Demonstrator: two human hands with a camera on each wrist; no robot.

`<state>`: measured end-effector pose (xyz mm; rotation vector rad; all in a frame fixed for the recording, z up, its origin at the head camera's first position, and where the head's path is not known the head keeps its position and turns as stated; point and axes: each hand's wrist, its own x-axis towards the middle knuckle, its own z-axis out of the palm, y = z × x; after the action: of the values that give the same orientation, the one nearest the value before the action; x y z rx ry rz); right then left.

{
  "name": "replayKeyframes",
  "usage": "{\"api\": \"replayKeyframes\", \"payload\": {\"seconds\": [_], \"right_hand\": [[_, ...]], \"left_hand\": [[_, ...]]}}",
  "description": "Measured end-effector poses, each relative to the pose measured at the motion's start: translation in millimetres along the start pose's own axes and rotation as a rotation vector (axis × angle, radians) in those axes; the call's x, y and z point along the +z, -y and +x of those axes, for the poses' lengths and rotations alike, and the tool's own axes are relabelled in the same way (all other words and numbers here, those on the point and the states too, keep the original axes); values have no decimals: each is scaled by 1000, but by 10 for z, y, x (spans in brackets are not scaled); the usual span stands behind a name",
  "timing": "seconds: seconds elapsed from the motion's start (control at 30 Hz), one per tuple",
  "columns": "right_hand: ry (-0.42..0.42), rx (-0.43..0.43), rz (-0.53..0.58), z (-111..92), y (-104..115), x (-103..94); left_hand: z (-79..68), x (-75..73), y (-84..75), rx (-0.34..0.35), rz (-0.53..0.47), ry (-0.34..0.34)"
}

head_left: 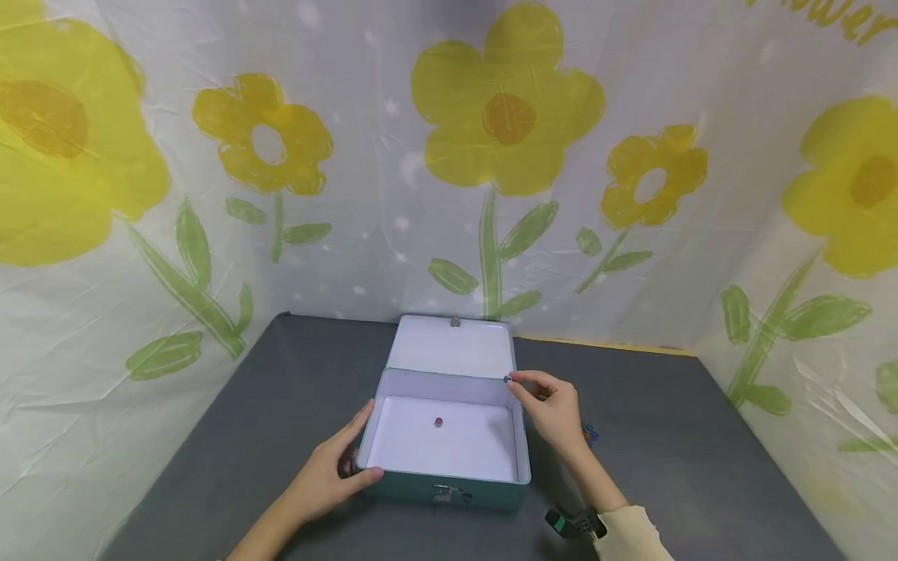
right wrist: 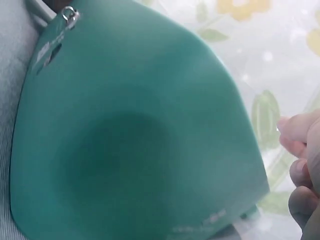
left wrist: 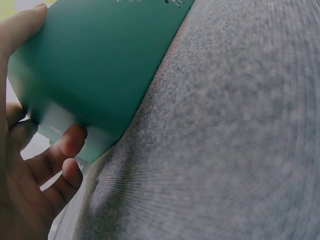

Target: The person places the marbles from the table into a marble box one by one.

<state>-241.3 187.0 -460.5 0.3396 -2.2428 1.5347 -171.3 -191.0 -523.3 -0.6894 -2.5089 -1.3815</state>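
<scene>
A green tin box (head_left: 449, 485) with a white inside stands on the dark table, its hinged lid (head_left: 452, 345) tipped back. My left hand (head_left: 324, 477) grips the box at its left front corner, thumb at the front rim and fingers along the side; the left wrist view shows these fingers (left wrist: 70, 142) against the green wall. Inside, on the white floor, lies a small red piece (head_left: 438, 422). Thumb and forefinger of my right hand (head_left: 554, 405) pinch a tiny blue piece (head_left: 507, 379) at the back right corner of the box.
Several small blue and orange pieces (head_left: 589, 435) lie on the table (head_left: 652, 467) right of the box, partly hidden by the right wrist. A metal clasp (head_left: 454, 321) sits at the lid's far edge. Flower-printed curtain (head_left: 365, 234) encloses the table's back and sides.
</scene>
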Motion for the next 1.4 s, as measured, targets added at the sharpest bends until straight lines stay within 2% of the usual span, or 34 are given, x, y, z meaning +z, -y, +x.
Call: {"api": "replayKeyframes", "payload": {"seconds": [0.4,0.97,1.23,1.4], "right_hand": [[67,-19,4,51,73,240],[154,-68,-46,76,169,417],[245,-126,-91,110,260,506],[306,-124,-102,96,290,601]], "left_hand": [[-7,-8,23,0,10,10],[-10,-5,5,-4,11,3],[2,-11,-7,-10,3,7],[-2,-4,18,1,2,10]]}}
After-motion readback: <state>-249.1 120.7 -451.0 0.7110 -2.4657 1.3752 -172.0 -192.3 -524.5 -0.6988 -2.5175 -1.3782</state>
